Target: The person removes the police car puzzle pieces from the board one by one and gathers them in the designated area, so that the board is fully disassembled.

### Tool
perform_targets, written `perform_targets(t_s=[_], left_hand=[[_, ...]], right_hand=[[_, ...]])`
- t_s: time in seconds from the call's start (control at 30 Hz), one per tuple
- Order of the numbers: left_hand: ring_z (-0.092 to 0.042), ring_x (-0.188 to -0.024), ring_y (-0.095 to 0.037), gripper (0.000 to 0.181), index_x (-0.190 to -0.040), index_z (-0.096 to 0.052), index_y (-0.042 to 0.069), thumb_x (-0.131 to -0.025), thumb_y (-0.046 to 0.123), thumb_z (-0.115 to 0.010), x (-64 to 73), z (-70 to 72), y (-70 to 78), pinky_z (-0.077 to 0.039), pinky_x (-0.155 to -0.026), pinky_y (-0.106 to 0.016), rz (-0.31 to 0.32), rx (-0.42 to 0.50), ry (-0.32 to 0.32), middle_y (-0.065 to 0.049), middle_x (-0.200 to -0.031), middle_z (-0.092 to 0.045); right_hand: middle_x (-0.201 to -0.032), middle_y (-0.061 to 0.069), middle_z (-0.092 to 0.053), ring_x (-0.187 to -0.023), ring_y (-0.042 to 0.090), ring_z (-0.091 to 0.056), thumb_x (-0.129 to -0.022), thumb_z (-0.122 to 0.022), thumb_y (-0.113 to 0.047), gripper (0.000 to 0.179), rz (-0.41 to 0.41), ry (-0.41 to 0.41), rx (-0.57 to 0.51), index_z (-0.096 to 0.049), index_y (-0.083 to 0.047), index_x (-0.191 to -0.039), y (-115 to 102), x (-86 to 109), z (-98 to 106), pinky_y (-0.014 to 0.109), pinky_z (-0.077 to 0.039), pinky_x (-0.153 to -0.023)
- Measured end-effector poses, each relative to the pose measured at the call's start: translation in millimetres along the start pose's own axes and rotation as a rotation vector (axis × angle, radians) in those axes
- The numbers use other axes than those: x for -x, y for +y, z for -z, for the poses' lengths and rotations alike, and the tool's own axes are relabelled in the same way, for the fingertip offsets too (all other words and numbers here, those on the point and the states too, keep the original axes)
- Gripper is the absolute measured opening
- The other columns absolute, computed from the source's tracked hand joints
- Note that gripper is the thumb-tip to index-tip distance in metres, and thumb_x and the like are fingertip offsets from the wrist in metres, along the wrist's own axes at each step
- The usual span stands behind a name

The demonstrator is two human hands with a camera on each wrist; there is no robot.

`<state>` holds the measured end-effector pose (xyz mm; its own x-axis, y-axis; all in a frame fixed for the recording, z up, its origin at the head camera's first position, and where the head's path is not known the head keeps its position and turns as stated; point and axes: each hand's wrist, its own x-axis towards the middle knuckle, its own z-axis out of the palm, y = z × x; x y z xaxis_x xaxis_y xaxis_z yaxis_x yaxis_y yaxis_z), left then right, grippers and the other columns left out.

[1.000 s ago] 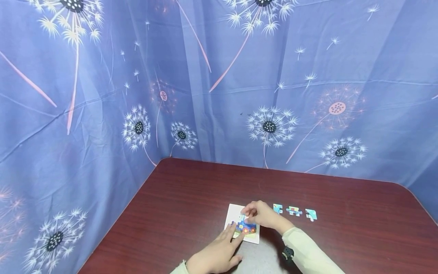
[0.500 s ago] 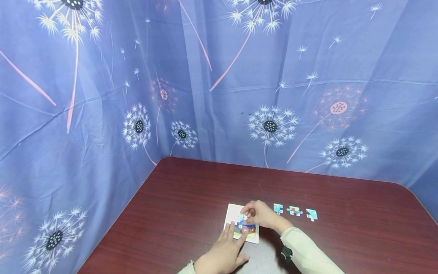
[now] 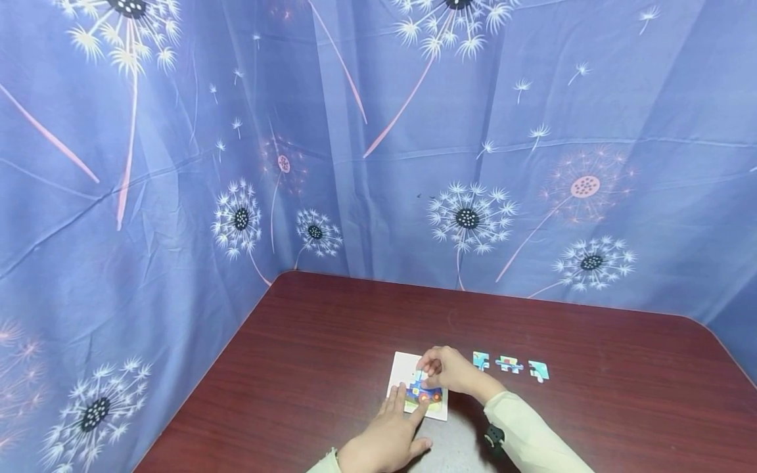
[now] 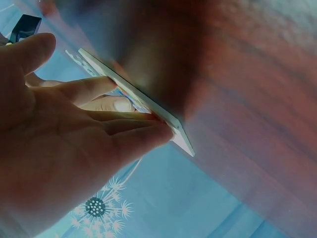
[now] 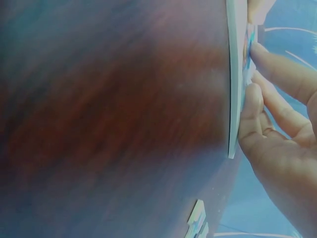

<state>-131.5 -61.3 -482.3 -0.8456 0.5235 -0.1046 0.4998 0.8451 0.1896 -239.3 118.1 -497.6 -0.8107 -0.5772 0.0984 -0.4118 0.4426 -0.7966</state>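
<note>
A small white-bordered puzzle board (image 3: 401, 368) lies on the table, its picture showing a blue vehicle with red wheels. My left hand (image 3: 386, 439) rests on its left and lower part with straight, spread fingers; the left wrist view shows the fingertips (image 4: 161, 133) at the board's face. Over the upper right of the board, my right hand (image 3: 460, 374) pinches a light-blue puzzle piece (image 3: 420, 376) with curled fingers, which largely hide it. In the right wrist view, thumb and fingers (image 5: 253, 101) come right up to the board's surface.
Three loose puzzle pieces, a blue one (image 3: 480, 360), a middle one (image 3: 509, 364) and a light-blue one (image 3: 539, 370), lie in a row right of the board. The dark red wooden table (image 3: 331, 328) meets a blue dandelion-print curtain (image 3: 378, 217) behind and at left.
My left hand has shifted slightly right on the board, its thumb moving outward, then stayed put. The right hand keeps nearly the same place over the board.
</note>
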Motion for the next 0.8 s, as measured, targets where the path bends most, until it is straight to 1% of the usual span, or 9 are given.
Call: perform_targets(t_s=[0.23, 0.43, 0.57, 0.8], left_hand=[[-0.034, -0.135, -0.044, 0.062, -0.143, -0.047, 0.016, -0.092, 0.049, -0.056, -0.5, 1.9, 0.3, -0.035, -0.108, -0.049, -0.001, -0.004, -0.009, -0.032, -0.143, -0.037], [-0.033, -0.136, -0.043, 0.062, -0.144, -0.046, 0.018, -0.092, 0.049, -0.055, -0.3, 2.4, 0.5, -0.034, -0.108, -0.05, 0.01, -0.008, -0.023, -0.032, -0.144, -0.036], [-0.032, -0.136, -0.043, 0.061, -0.144, -0.046, 0.018, -0.092, 0.048, -0.056, 0.3, 5.3, 0.9, -0.034, -0.108, -0.049, 0.014, 0.011, -0.034, -0.031, -0.145, -0.035], [-0.031, -0.137, -0.043, 0.06, -0.145, -0.045, 0.018, -0.093, 0.046, -0.055, 3.4, 7.2, -2.5, -0.032, -0.11, -0.048, -0.007, 0.06, -0.037, -0.03, -0.147, -0.032]], right_hand=[[-0.08, 0.005, -0.058, -0.072, 0.01, -0.054, -0.073, -0.079, 0.003, 0.022, 0.006, 0.01, -0.029, -0.066, 0.0, -0.091, 4.2, -1.2, -1.1, 0.021, -0.05, -0.064], [-0.078, 0.003, -0.057, -0.071, 0.009, -0.052, -0.073, -0.079, 0.004, 0.023, 0.008, 0.022, -0.021, -0.066, -0.002, -0.091, 5.3, -0.6, -2.8, 0.021, -0.048, -0.063], [-0.076, 0.003, -0.056, -0.069, 0.009, -0.051, -0.074, -0.079, 0.003, 0.023, 0.006, 0.014, -0.02, -0.065, -0.002, -0.092, 6.2, -0.9, -2.8, 0.02, -0.047, -0.061], [-0.076, 0.006, -0.056, -0.069, 0.01, -0.051, -0.074, -0.078, 0.004, 0.024, 0.003, -0.004, -0.027, -0.064, -0.001, -0.093, 4.2, 0.0, -1.7, 0.02, -0.047, -0.062]])
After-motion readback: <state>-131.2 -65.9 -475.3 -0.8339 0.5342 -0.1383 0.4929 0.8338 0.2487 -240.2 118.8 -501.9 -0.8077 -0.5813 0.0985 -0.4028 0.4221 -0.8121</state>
